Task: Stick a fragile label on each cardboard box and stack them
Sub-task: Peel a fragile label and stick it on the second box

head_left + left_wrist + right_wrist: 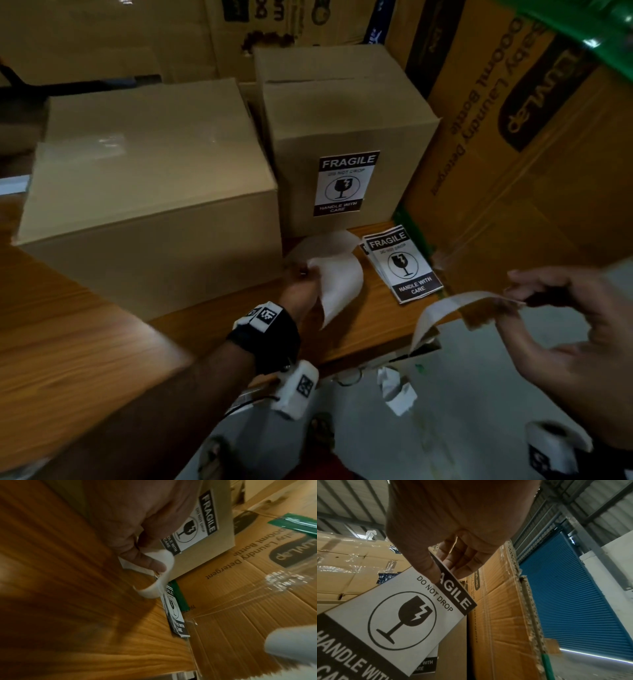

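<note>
At far left on the wooden bench [85, 325] sits the wide plain brown cardboard box [150, 192], its near face bare. Just beside it, to the right, stands the taller brown cardboard box [346, 130], a black-and-white fragile label [346, 183] already stuck on its front. Both are shut; what is inside cannot be seen.

In front of the two boxes, the left hand [301, 291] pinches a curled white backing sheet [342, 284] low over the bench. Right of it lies a small stack of spare fragile labels [402, 263].

Farthest right, off the bench edge, the right hand [561, 322] pinches the peeled fragile label [397, 618] by its top edge, thumb against fingers [462, 562], its long axis trailing down and leftward.

The unlabelled wide box lies well left of this grip, beyond the left hand, so the sticker probably has to travel leftward across the bench. The left hand is nearer that box but is occupied with the liner.
</note>
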Demonstrator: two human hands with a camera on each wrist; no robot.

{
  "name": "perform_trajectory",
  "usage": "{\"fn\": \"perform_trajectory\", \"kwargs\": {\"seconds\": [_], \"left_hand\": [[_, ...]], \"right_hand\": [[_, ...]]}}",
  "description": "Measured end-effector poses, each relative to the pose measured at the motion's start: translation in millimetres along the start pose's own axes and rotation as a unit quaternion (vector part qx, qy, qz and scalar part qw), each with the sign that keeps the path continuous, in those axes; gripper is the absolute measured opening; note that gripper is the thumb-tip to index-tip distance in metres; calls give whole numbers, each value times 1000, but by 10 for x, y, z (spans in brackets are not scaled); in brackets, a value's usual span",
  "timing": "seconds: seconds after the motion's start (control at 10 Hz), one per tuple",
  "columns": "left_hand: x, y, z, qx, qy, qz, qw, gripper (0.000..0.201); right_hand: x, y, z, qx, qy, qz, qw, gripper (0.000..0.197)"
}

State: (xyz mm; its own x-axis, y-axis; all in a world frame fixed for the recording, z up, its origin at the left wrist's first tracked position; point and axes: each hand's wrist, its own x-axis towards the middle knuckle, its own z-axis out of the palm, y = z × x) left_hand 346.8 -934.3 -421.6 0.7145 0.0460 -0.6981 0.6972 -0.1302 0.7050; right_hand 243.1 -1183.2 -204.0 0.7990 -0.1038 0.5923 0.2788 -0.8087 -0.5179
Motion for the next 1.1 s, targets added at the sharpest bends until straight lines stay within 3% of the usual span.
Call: {"fn": "perform_trajectory", "kwargs": {"seconds": [0.1,0.2,0.3,0.4,0.5,0.6,0.7,0.8,0.9,1.0,1.1], "left_hand": [[444,-55,224,-27,54,49,997,56],[694,38,311,-30,71,46,996,57],[493,303,303,-63,88,35,993,49],[447,247,179,-15,66,12,998,54],[222,140,23,97,-7,53,994,75],[4,-5,-44,232,-8,100,967,88],[-301,12,-143,259,-7,186,948,54],[-608,38,-395,226,-67,342,910,25],[-976,131,-715,245,-106,455,849,36],[-1227,231,-1046,295,-56,513,804,49],[-1388,261,-1422,310,29,525,792,18]], "right_hand": [[-904,152,152,-18,-35,51,998,21],[-903,238,113,-19,-54,44,997,21],[-855,347,117,-13,-59,36,998,24],[-805,452,173,12,-61,26,998,24],[-736,487,263,27,-74,5,997,21],[-693,479,406,30,-84,9,996,20],[-672,391,557,38,-113,-4,993,24],[-626,193,737,35,-171,-31,984,21],[-529,-51,999,28,-227,-62,971,42],[-412,-407,1265,39,-262,-90,960,57],[-305,-825,1503,65,-275,-133,950,63]]}}
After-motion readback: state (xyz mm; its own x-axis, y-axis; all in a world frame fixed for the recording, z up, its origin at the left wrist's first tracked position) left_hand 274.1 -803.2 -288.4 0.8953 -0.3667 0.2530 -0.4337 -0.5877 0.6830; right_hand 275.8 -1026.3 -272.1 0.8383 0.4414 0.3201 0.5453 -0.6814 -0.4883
